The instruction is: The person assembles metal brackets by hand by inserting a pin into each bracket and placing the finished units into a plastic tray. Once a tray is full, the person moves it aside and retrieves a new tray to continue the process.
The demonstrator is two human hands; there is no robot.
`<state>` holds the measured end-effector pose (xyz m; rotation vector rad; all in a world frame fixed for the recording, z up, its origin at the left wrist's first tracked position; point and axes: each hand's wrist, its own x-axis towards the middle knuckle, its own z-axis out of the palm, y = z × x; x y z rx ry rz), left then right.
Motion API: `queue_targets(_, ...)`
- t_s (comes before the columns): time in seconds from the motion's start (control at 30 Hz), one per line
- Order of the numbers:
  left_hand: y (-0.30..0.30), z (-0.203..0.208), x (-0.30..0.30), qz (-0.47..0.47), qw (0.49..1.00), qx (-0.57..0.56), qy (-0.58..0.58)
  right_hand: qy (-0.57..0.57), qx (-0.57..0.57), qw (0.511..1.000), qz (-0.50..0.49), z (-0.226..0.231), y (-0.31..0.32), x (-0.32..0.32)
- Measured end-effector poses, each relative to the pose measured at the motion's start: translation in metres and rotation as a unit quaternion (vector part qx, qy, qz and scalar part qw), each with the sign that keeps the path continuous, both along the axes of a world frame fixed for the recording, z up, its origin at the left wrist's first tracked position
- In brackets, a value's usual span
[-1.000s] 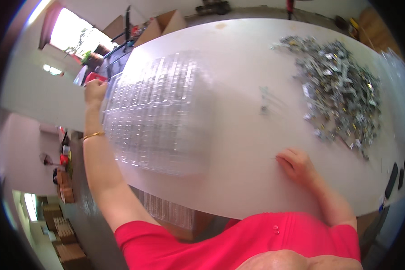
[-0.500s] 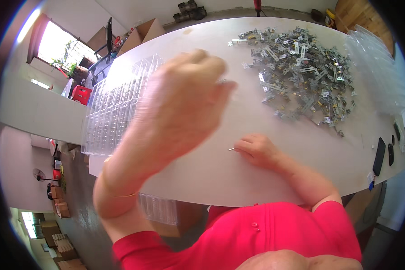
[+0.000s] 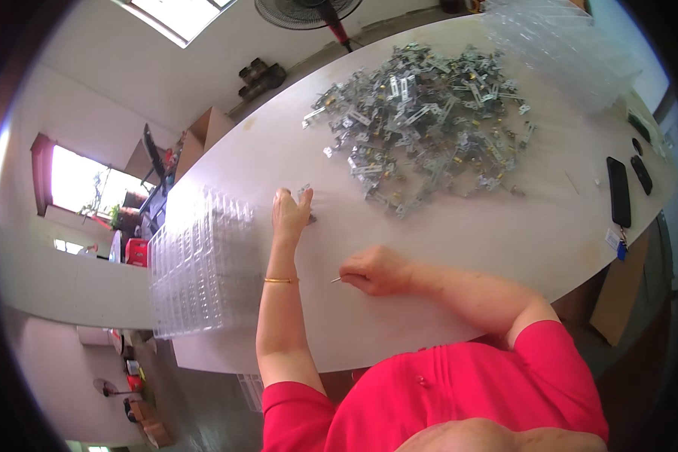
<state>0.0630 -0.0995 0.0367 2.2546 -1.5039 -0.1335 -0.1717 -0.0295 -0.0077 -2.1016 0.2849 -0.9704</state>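
Note:
My left hand (image 3: 290,215), with a gold bangle on its wrist, is over the table between the clear trays and the pile. Its thumb and fingers are closed on a small metal part (image 3: 305,188), whose shape is mostly hidden. My right hand (image 3: 377,270) rests on the table nearer to me, fingers curled. A thin metal rod (image 3: 336,280) sticks out of its grip to the left; the rest is covered by the fingers. Beyond both hands lies a large heap of small silvery metal brackets (image 3: 429,113), some with brass-coloured bits.
Clear plastic compartment trays (image 3: 192,279) stand at the table's left edge. Clear plastic sheets or trays (image 3: 557,53) lie at the far right. A black phone (image 3: 618,192) and small dark objects lie at the right edge. A fan (image 3: 309,11) stands beyond the table.
My left hand has come down from high in front of the view to near the table. The view has shifted and turned. My right hand still grips the rod.

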Motion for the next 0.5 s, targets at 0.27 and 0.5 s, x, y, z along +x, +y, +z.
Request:
queue_targets(0.27, -0.001, -0.029, -0.017, 0.027, 0.998, -0.052, 0.001, -0.003, 0.072, 0.997, -0.001, 0.001, -0.001, 0.003)
queue_targets(0.5, 0.003, -0.044, -0.014, 0.048, 0.993, -0.095, 0.04, 0.001, 0.164, 0.986, -0.019, 0.008, -0.008, 0.0)
